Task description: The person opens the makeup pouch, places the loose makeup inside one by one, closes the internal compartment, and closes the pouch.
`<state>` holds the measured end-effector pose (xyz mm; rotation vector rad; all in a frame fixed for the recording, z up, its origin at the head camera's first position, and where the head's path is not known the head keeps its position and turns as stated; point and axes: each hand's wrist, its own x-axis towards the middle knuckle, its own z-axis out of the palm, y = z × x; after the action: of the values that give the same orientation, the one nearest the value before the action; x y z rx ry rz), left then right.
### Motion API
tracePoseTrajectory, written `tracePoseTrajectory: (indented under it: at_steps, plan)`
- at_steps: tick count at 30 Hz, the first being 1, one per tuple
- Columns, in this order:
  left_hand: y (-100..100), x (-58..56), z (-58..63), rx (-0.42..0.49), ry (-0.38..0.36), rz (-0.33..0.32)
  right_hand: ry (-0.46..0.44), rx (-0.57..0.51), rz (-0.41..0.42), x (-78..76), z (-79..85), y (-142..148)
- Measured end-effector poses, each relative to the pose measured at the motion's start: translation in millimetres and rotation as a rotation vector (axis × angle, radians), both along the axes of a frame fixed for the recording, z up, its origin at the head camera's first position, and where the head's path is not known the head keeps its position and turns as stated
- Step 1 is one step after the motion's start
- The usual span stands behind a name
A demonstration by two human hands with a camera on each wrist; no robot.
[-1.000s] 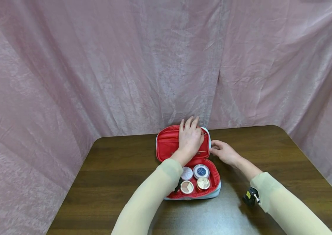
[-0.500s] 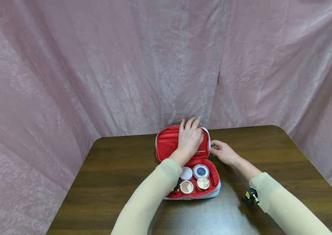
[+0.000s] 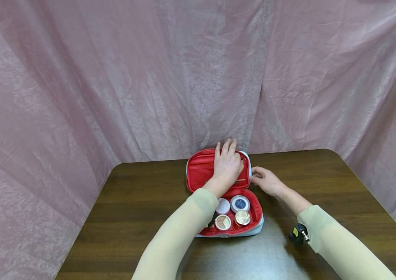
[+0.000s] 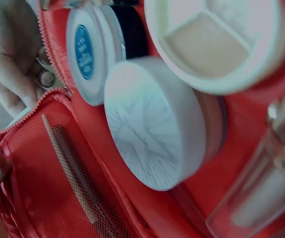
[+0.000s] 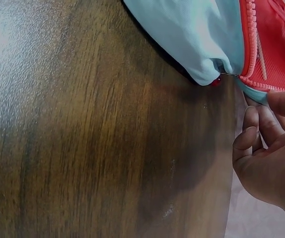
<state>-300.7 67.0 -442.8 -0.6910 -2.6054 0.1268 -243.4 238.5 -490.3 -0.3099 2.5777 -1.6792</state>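
A light blue cosmetic bag (image 3: 254, 231) with red lining lies unfolded on the table, its lid (image 3: 196, 179) tipped back. Over the lid's upper right is my left hand (image 3: 226, 169); thumb and index finger pinch at what looks like the inner pocket's zipper pull, largely hidden, while the other fingers extend past the edge. My right hand (image 3: 268, 182) pinches the lid's right side edge between thumb and fingers. Slim brushes (image 4: 73, 171) sit behind the pocket's red mesh. In the base are a white powder case (image 4: 142, 124), a blue-labelled jar (image 3: 240, 203), a three-colour concealer pan (image 3: 223, 223) and a gold-lidded jar (image 3: 242, 218).
A clear tube (image 4: 261, 193) lies in the base beside the powder case. The wooden table (image 3: 141, 217) extends around the bag, and a pink velvet curtain (image 3: 169, 77) hangs behind its back edge. A wrist camera (image 3: 298, 235) is strapped to my right sleeve.
My left hand shifts only very slightly over the lid. The right hand keeps its place at the lid's edge, and the cosmetics stay where they were.
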Motion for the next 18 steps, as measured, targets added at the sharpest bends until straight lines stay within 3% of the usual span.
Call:
tracePoseTrajectory:
  at_steps: [5, 8, 13, 18]
  plan:
    - [-2, 1.8, 2.5, 0.144, -0.075, 0.024, -0.002, -0.009, 0.002, 0.5, 1.6, -1]
    - [-4, 1.7, 3.8, 0.198, -0.078, 0.021, -0.008, 0.0, 0.0, 0.3, 2.2, -2]
    - [-8, 1.8, 6.4, 0.212, -0.072, 0.019, -0.024, 0.025, -0.01, -1.0, 1.8, -1]
    - [-12, 3.3, 9.1, 0.215, -0.114, 0.035, -0.036, 0.035, -0.006, -2.2, 1.9, 0]
